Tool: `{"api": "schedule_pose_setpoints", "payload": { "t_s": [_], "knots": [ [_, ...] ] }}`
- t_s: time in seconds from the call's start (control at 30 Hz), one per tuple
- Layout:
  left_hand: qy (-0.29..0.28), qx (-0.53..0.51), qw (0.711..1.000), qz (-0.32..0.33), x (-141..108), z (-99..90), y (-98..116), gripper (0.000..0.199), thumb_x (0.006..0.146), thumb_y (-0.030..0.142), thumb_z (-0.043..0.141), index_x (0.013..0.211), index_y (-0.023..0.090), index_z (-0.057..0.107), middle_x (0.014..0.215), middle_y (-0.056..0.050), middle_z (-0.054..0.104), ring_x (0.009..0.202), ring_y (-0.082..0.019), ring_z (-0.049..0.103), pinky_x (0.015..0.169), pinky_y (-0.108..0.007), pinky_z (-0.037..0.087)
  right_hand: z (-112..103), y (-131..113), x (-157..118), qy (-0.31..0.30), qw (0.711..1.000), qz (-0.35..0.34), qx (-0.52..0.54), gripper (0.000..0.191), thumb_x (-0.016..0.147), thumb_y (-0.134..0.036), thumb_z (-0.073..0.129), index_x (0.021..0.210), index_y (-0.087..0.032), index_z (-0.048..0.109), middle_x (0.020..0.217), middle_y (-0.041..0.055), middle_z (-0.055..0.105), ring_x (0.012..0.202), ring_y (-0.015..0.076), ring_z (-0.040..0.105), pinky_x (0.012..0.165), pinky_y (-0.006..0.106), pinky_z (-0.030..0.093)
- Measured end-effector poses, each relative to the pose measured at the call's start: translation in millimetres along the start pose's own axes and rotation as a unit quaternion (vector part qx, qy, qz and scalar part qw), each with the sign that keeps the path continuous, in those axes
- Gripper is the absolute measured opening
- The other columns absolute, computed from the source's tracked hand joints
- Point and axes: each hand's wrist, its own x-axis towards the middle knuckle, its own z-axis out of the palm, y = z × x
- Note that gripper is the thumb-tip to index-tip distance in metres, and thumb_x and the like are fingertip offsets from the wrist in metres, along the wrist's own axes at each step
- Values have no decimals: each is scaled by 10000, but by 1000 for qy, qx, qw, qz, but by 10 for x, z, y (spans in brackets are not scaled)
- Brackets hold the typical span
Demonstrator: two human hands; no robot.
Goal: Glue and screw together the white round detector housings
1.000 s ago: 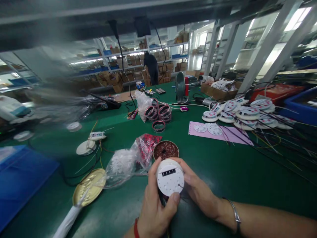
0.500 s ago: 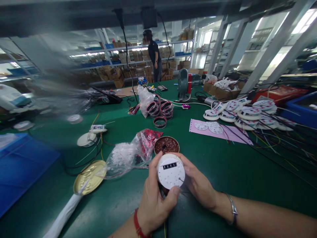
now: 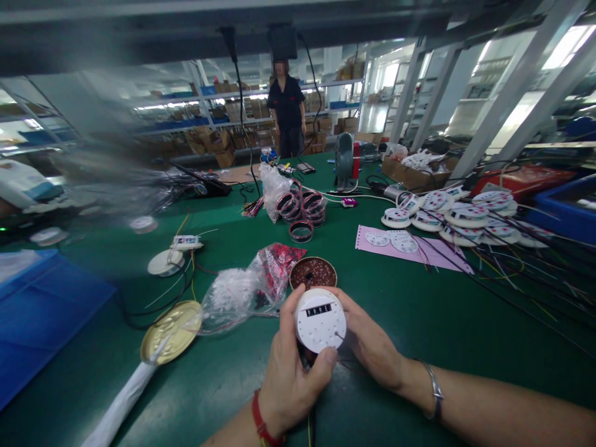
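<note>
A round white meter counter (image 3: 321, 332) with a black digit window faces me, tilted up above the green table. My left hand (image 3: 293, 366) grips it from the left, thumb on its lower front edge and fingers along the left side. Around its upper right rim curl the fingers of my right hand (image 3: 370, 341), partly hidden behind it. Just beyond the counter lies a round tin (image 3: 313, 259) of small brown parts. Left of that are a clear bag of white parts (image 3: 230, 288) and a bag of red parts (image 3: 282, 264).
At left stand a blue bin (image 3: 51, 323) and a yellowish lid (image 3: 184, 347) with a white-wrapped tube (image 3: 123, 397). Clear rings (image 3: 300, 231) sit mid-table. Right are a pink sheet (image 3: 414, 249), wired white discs (image 3: 465, 217) and a grey-green motor (image 3: 344, 161). A person (image 3: 287, 112) stands beyond.
Both hands keep the counter in nearly the same place; its last digit appears different. The person in the background has turned to face the table.
</note>
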Motion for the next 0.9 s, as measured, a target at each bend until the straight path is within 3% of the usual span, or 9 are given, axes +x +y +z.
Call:
{"api": "schedule_pose_setpoints", "payload": {
  "t_s": [0.17,0.4,0.53,0.63,0.73,0.9],
  "knots": [
    [1,1,1000,3,-5,1,0,734,809,350,571,1417,228,179,1394,-105,425,1242,-274,449,985,-398,419,-5,6,6,-9,1000,-18,12,348,933,-323,370,1235,-206,496,1279,78,523,1223,220,444,1059,380,315],
    [-1,-13,1000,-13,-3,1,2,733,808,368,574,1416,239,185,1404,-99,410,1259,-281,423,1001,-406,396,22,-23,1,-8,999,8,35,375,885,-300,443,1248,-216,492,1270,72,531,1192,226,466,1033,374,336],
    [5,-119,992,-31,7,-23,74,741,795,451,578,1408,220,230,1360,-91,443,1212,-273,451,1022,-403,371,27,-54,10,-45,990,6,131,447,835,-397,507,1230,-188,518,1232,84,556,1153,231,489,1024,369,341],
    [-34,-254,962,-93,-7,-49,168,775,788,547,531,1424,218,233,1195,-90,549,910,-216,579,776,-332,504,9,-88,19,-139,968,81,194,477,826,-452,544,1217,-180,523,1068,89,634,930,209,602,891,360,438],
    [-65,-341,927,-141,-18,-66,244,765,821,545,483,1456,268,158,1066,-73,578,574,-101,486,519,-256,456,-18,-109,13,-214,951,116,192,489,783,-505,619,1137,-174,554,840,63,655,733,205,630,724,347,489],
    [-108,-345,926,-112,55,-121,278,856,806,478,588,1468,283,82,1182,-107,526,657,-97,525,521,-209,441,-52,-109,2,-149,961,106,206,372,785,-495,638,995,-187,625,815,40,657,713,169,605,690,290,478]
  ]
}}
